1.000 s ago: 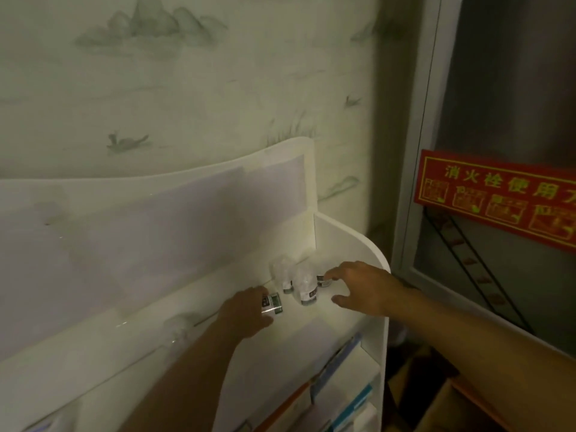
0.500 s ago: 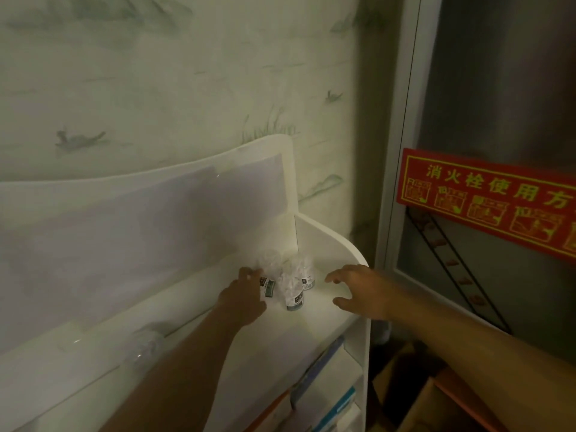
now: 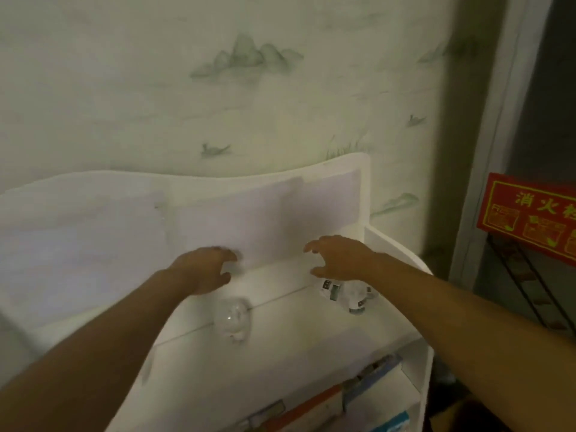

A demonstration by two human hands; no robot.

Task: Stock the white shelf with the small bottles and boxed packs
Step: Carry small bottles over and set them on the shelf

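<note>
Both hands hover above the top of the white shelf (image 3: 280,347), holding nothing: the left hand (image 3: 205,271) and the right hand (image 3: 339,258) each have loosely curled fingers, likely let go. The small bottles (image 3: 346,293) huddle at the right corner, tucked by the side wall. Boxed packs (image 3: 367,385) below are cut off; a clear blurred thing (image 3: 233,319) resists naming.
</note>
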